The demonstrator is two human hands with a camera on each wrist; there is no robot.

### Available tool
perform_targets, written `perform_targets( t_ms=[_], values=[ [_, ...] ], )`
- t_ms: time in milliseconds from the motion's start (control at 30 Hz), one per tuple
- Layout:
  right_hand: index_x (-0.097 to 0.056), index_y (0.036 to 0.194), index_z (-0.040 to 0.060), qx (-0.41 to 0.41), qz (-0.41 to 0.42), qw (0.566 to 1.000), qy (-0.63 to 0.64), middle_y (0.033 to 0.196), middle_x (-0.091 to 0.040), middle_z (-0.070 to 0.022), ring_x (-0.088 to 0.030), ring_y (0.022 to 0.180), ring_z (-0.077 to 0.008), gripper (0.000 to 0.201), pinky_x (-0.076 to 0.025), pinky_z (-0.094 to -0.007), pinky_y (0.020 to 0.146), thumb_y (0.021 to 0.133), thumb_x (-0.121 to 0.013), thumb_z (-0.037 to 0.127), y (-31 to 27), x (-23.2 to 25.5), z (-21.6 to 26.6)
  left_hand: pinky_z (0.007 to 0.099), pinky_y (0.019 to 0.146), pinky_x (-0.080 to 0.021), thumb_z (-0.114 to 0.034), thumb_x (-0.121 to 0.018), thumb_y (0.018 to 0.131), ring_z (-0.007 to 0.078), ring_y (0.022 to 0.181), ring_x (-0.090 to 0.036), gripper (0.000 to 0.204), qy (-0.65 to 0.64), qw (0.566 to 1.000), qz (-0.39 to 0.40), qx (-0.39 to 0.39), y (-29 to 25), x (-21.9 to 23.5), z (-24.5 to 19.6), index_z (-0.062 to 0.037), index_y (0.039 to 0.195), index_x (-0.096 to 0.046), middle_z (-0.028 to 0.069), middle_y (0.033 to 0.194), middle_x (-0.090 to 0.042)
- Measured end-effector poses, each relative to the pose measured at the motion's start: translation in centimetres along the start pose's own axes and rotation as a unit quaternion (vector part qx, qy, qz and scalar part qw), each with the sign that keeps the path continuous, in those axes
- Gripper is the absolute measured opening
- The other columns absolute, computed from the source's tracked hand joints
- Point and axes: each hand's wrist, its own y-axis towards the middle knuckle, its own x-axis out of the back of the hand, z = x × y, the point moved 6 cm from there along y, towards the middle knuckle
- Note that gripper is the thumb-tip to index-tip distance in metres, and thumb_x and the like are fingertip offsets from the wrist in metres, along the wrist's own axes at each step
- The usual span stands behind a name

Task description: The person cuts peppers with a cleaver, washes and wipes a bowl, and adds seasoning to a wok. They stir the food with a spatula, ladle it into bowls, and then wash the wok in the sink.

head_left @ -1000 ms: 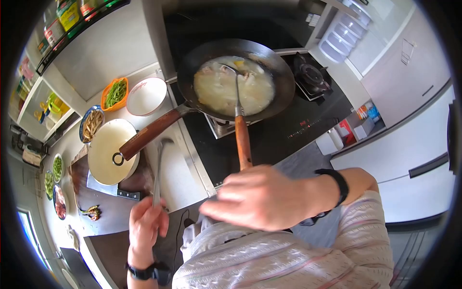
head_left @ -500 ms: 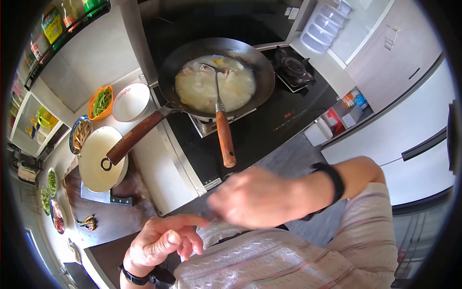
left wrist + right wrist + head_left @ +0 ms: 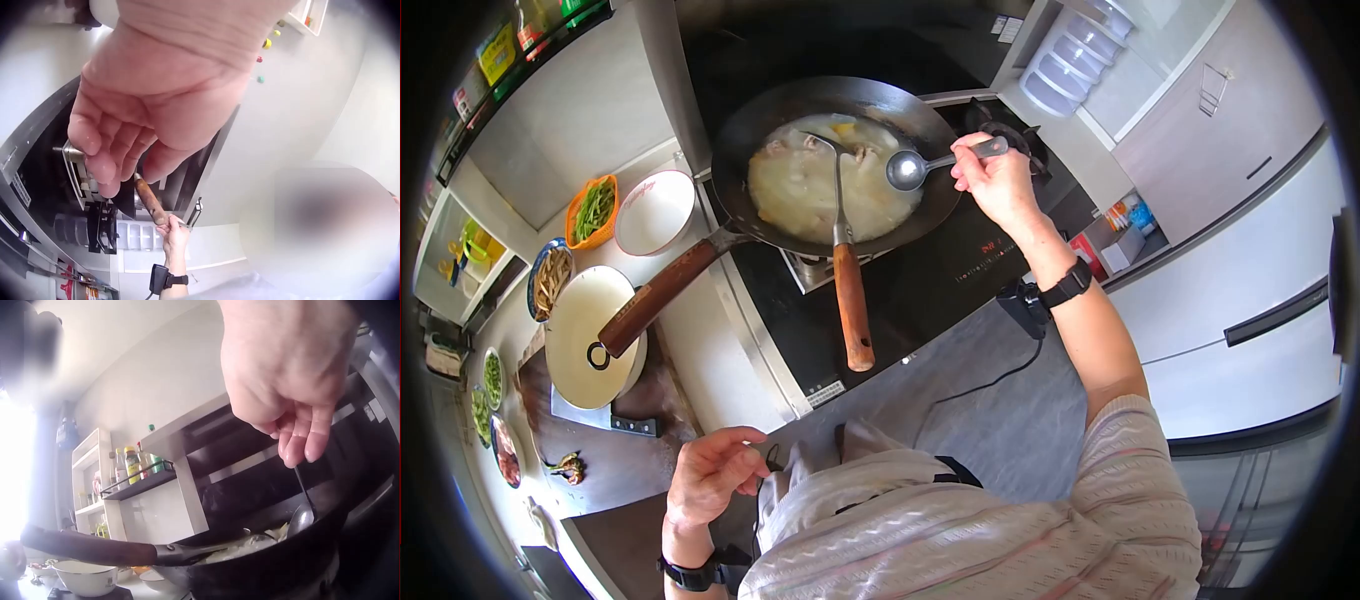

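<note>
My right hand (image 3: 1000, 185) pinches a ladle (image 3: 906, 171) at the wok's (image 3: 922, 115) right side — I'd keep it steady, clear of the spatula (image 3: 850, 290); my left hand (image 3: 712, 475) hangs empty, loosely curled.

Showing silvery grey on the ladle (image 3: 906, 171), orange-brown on the spatula handle (image 3: 852, 310), black on the wok (image 3: 860, 93). Displaying pale yellow across the broth (image 3: 800, 190). Presenting faint pink stripes on the beige sweater (image 3: 1020, 510).

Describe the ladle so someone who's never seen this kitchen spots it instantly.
Find the black stove, then the big dark wok on it. At the wok's right side, the right hand grips the ladle. Unlike the wooden-handled spatula in the wok, it has a round bowl and grey handle.
</note>
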Motion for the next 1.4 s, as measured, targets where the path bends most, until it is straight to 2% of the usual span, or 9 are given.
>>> perform_targets(
  t_ms=[100, 267, 333, 600, 767, 1033, 1267, 1333, 1400],
  values=[
    [-0.060, 0.093, 0.0003, -0.007, 0.024, 0.999, -0.027, 0.065, -0.060, -0.0044, -0.056, 0.053, -0.0089, 0.013, -0.048, -0.0229, 0.051, 0.088, -0.055, 0.011, 0.5, -1.2, -1.2, 0.0194, 0.053, -0.046, -0.011, -0.058, 0.086, 0.0066, 0.056, -0.055, 0.023, -0.007, 1.000, -0.029, -0.009, -0.2, 1.1, 0.8, 0.0023, 0.105, -0.058, 0.0062, 0.072, -0.064],
    [-0.060, 0.093, 0.0013, -0.002, 0.013, 0.999, -0.036, 0.065, -0.060, -0.0047, -0.057, 0.054, -0.0092, 0.012, -0.048, -0.0226, 0.052, 0.088, -0.055, 0.012, 0.6, -1.0, -0.8, 0.0193, 0.051, -0.046, -0.013, -0.059, 0.086, 0.0067, 0.054, -0.054, 0.023, -0.013, 0.998, -0.053, -0.021, -0.1, 1.8, 0.9, 0.0022, 0.103, -0.059, 0.0061, 0.071, -0.064],
    [-0.061, 0.087, 0.0029, -0.011, -0.003, 1.000, 0.002, 0.062, -0.062, -0.0071, -0.061, 0.053, -0.0123, 0.011, -0.050, -0.0246, 0.052, 0.086, -0.056, 0.013, 0.7, -0.4, -0.7, 0.0194, 0.051, -0.045, -0.015, -0.060, 0.086, 0.0068, 0.053, -0.054, 0.024, -0.014, 0.998, -0.061, -0.022, 0.1, 2.0, 0.8, 0.0025, 0.102, -0.059, 0.0061, 0.070, -0.064],
    [-0.060, 0.088, -0.0012, -0.105, -0.023, 0.988, 0.114, 0.066, -0.061, -0.0080, -0.058, 0.051, -0.0111, 0.014, -0.048, -0.0218, 0.047, 0.088, -0.054, 0.011, 0.2, 1.9, 0.8, 0.0194, 0.051, -0.045, -0.017, -0.062, 0.085, 0.0071, 0.053, -0.054, 0.026, -0.016, 0.997, -0.066, -0.030, 0.5, 2.5, 0.7, 0.0026, 0.102, -0.059, 0.0063, 0.070, -0.064],
    [-0.058, 0.089, -0.0014, -0.095, -0.002, 0.983, 0.160, 0.067, -0.061, -0.0086, -0.058, 0.051, -0.0121, 0.015, -0.049, -0.0219, 0.048, 0.088, -0.054, 0.013, -0.4, 3.0, 3.8, 0.0193, 0.050, -0.045, -0.014, -0.061, 0.085, 0.0072, 0.052, -0.054, 0.023, -0.018, 0.997, -0.074, -0.021, 0.3, 2.8, 1.0, 0.0024, 0.101, -0.060, 0.0062, 0.069, -0.064],
    [-0.057, 0.092, -0.0039, -0.012, 0.083, 0.971, 0.222, 0.068, -0.060, -0.0103, -0.058, 0.054, -0.0133, 0.017, -0.049, -0.0231, 0.050, 0.088, -0.054, 0.012, -2.7, 2.8, 13.7, 0.0209, 0.052, -0.044, -0.009, -0.056, 0.087, 0.0077, 0.057, -0.053, 0.019, -0.038, 0.997, -0.065, -0.010, -0.1, 3.0, 1.6, 0.0025, 0.102, -0.059, 0.0063, 0.072, -0.063],
    [-0.054, 0.092, -0.0056, 0.055, 0.146, 0.948, 0.276, 0.063, -0.056, -0.0122, -0.055, 0.049, -0.0164, 0.015, -0.047, -0.0258, 0.048, 0.089, -0.046, 0.006, -5.7, 1.6, 21.2, 0.0204, 0.055, -0.046, -0.010, -0.056, 0.087, 0.0073, 0.058, -0.053, 0.020, -0.046, 0.995, -0.086, 0.001, -1.1, 3.8, 3.1, 0.0014, 0.103, -0.059, 0.0055, 0.073, -0.062],
    [-0.043, 0.092, -0.0028, 0.127, 0.182, 0.949, 0.222, 0.056, -0.047, -0.0085, -0.049, 0.038, -0.0157, 0.014, -0.043, -0.0282, 0.038, 0.093, -0.035, 0.009, -6.6, 1.4, 23.5, 0.0196, 0.054, -0.046, -0.012, -0.057, 0.087, 0.0066, 0.058, -0.054, 0.021, -0.062, 0.994, -0.085, 0.002, -1.3, 4.0, 3.6, 0.0012, 0.103, -0.059, 0.0048, 0.074, -0.062],
    [-0.041, 0.089, -0.0009, 0.170, 0.226, 0.931, 0.229, 0.052, -0.048, -0.0098, -0.050, 0.035, -0.0162, 0.010, -0.045, -0.0271, 0.036, 0.092, -0.036, 0.007, -7.4, 1.7, 25.3, 0.0193, 0.054, -0.046, -0.013, -0.057, 0.087, 0.0062, 0.058, -0.054, 0.021, -0.091, 0.991, -0.097, -0.025, -1.8, 3.7, 3.3, 0.0010, 0.103, -0.060, 0.0043, 0.073, -0.062]
  ],
)
